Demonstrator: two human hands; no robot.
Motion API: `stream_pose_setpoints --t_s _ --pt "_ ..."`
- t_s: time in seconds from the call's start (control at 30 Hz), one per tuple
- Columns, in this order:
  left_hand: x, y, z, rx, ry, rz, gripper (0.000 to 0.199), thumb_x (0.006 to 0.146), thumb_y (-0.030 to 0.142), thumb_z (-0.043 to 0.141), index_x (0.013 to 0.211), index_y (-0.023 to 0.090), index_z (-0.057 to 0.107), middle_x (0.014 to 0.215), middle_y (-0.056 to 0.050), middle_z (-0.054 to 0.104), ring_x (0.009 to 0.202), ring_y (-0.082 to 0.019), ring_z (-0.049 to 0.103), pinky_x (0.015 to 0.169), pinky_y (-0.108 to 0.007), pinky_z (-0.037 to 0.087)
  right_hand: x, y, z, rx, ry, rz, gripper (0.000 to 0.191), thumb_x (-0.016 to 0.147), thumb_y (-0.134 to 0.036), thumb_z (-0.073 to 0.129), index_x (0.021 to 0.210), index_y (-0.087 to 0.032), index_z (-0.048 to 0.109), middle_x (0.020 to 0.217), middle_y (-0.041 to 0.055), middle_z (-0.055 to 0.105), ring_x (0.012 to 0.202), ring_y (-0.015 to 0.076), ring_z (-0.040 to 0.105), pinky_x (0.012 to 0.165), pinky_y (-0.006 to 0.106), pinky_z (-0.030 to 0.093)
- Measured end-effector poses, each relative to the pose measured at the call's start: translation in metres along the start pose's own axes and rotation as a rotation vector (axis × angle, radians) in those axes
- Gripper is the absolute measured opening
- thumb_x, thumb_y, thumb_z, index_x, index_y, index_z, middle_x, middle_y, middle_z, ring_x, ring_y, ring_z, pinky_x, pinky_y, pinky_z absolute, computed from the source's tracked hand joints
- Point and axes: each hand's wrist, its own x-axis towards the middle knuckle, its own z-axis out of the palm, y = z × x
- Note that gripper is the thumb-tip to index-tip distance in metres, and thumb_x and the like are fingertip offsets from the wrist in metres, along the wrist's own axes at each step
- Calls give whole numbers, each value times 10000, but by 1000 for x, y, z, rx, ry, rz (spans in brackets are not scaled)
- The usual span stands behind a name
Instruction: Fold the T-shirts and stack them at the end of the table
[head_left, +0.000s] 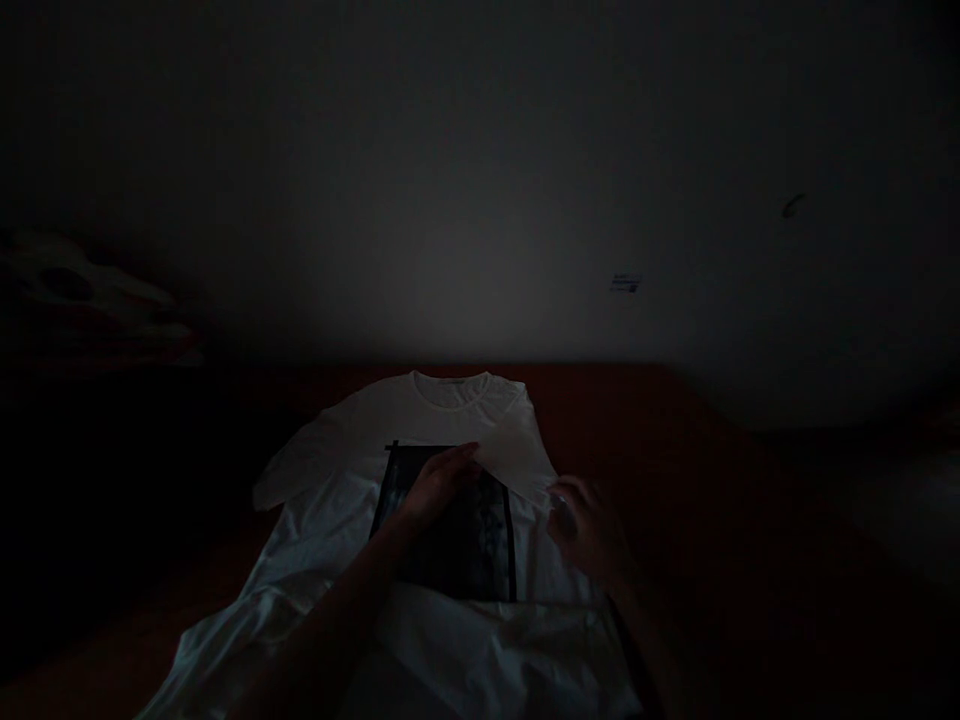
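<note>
A white T-shirt point(330, 540) with a dark rectangular print point(457, 560) lies front up, its neckline at the far end. The lower part is rumpled towards me. Its right-hand sleeve point(514, 455) is turned inward over the chest, reaching the print's upper corner. My left hand point(441, 482) stretches across the print, its fingers closed on one corner of that sleeve. At the shirt's right edge, my right hand point(589, 525) pinches the sleeve's other corner between thumb and fingers. The left-hand sleeve point(289, 465) lies spread outward.
The shirt rests on a dark red surface point(637, 420) that meets a plain wall point(450, 200). A small printed label point(625, 284) and a hook-like fitting point(792, 206) are on the wall. Patterned fabric point(90, 300) is heaped at the left. The room is very dim.
</note>
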Motion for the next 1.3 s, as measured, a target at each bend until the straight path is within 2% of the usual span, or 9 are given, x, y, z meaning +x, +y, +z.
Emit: stream_pose_setpoints --t_s 0.13,0.23,0.37,0.6,0.73,0.93,1.1,1.2,1.3 --pt "-8 7 0 110 44 1 484 854 527 663 1185 184 746 1062 -109 787 984 -270 730 906 -410 571 2 0 -3 -5 69 -46 169 917 -189 533 995 -235 676 1000 60 707 953 230 633 872 371 472" --pt "-15 10 4 415 126 199 333 884 431 659 1099 198 764 1126 -95 778 1078 -263 705 989 -397 527 4 0 -6 -4 101 -68 141 915 -185 531 937 -223 665 900 47 697 879 218 624 829 359 446" --pt "-20 9 7 844 149 416 203 929 286 596 1027 215 758 1039 -88 787 994 -246 717 944 -396 531 4 -2 -9 8 42 -77 142 893 -183 536 883 -217 673 834 38 670 832 212 597 808 358 428" --pt "-20 1 6 1169 175 399 175 931 232 600 1040 192 732 1076 -97 744 1006 -267 662 929 -430 519 15 -5 -9 77 -12 -31 214 977 -323 534 915 -234 719 996 69 693 934 224 635 870 365 486" --pt "-23 3 10 1253 148 455 261 917 224 631 1165 203 708 1250 -109 687 1132 -292 608 968 -455 504 65 0 17 117 -33 11 334 1025 -287 406 1227 -243 668 1269 88 684 1178 231 633 1032 381 484" --pt "-30 12 15 1327 -97 435 342 968 210 567 1301 212 647 1334 -102 688 1209 -293 603 1002 -495 495 147 2 80 -64 -306 181 470 1033 -307 362 1458 -191 524 1543 139 521 1461 256 428 1198 467 329" --pt "-32 9 14 1341 -100 443 359 1008 263 521 1344 179 619 1451 -100 626 1320 -290 557 1096 -501 446 158 5 109 -126 -329 358 568 1048 -462 335 1513 -158 453 1611 199 410 1523 355 301 1176 676 227" --pt "-33 6 13 1354 -106 461 383 1023 286 498 1372 163 596 1487 -105 595 1372 -287 520 1164 -514 386 155 10 110 -192 -304 428 638 1049 -512 299 1543 -122 400 1649 201 337 1543 345 246 1201 654 169" --pt "-33 4 14 1356 -94 450 400 1014 304 516 1377 154 594 1504 -110 578 1388 -300 503 1179 -522 371 149 11 106 -231 -243 363 566 1054 -454 300 1497 -141 464 1638 195 363 1521 324 300 1208 605 184"
